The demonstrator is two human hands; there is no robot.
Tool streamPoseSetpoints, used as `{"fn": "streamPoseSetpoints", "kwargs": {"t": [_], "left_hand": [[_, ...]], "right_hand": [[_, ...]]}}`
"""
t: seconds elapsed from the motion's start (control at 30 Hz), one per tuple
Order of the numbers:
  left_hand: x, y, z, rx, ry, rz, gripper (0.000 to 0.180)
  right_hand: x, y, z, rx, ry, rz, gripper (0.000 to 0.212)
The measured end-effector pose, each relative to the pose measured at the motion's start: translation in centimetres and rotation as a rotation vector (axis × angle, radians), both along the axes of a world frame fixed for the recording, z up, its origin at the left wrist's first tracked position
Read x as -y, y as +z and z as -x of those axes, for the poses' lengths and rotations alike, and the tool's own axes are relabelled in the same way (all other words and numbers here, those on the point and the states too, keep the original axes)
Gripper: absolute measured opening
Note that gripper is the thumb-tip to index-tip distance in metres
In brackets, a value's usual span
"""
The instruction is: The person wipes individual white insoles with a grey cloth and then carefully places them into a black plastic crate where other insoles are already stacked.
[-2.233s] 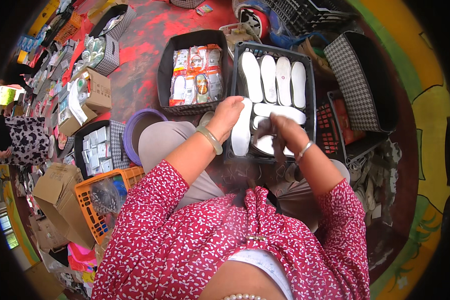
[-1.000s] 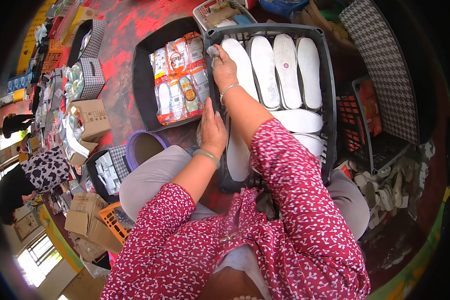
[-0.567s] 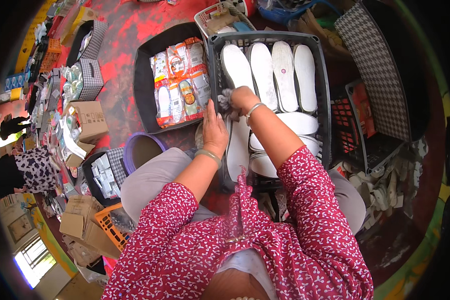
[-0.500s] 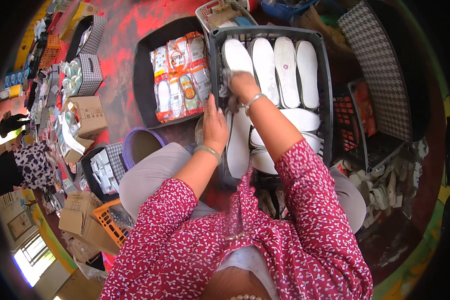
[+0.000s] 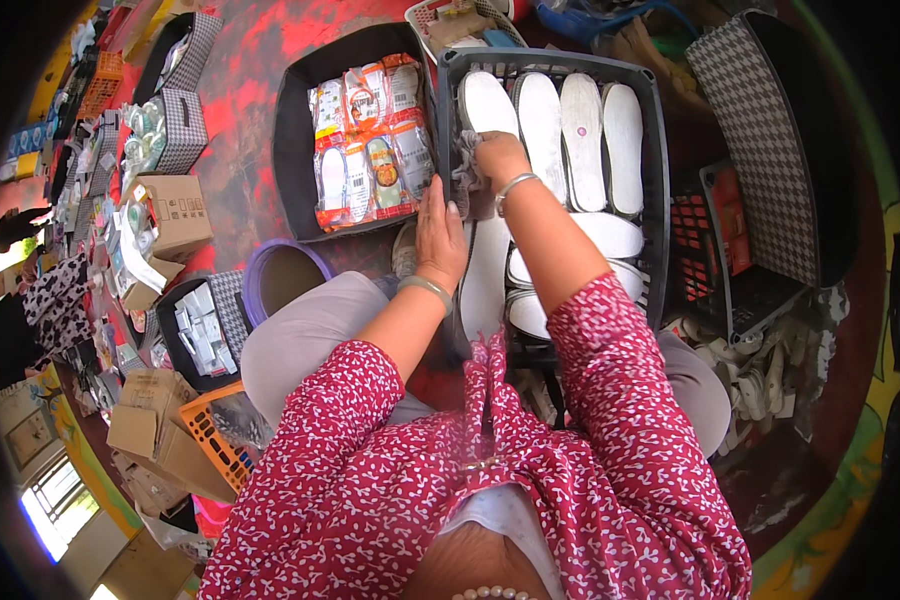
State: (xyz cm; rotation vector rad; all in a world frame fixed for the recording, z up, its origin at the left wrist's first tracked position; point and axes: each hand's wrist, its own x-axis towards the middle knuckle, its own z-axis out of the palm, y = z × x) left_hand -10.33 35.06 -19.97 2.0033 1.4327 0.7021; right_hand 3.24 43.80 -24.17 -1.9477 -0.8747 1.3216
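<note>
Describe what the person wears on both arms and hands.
Both arms are in red sleeves with a small white leaf-like print, pushed up so the forearms are bare. The left hand has a pale bangle at the wrist; the right hand has a thin silvery bangle at its wrist. No gloves or rings show on the fingers.

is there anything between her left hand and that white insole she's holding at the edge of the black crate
Nothing visible. The left hand rests directly on the long white insole at the black crate wall. The right hand presses a grey cloth just above, beside the left fingers, not between hand and insole.
</note>
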Motion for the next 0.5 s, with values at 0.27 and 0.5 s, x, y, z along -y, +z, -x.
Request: {"fn": "streamPoseSetpoints", "kwargs": {"t": [0.27,0.5], "left_hand": [[0.1,-1.2,0.3,0.137,0.079,0.037,0.051],[0.2,-0.5,0.2,0.151,0.084,0.084,0.053]], "right_hand": [[0.9,8.2,-6.1,-0.488,-0.081,0.139,0.029],[3.8,8.2,-3.8,-0.878,-0.502,-0.192,0.036]]}}
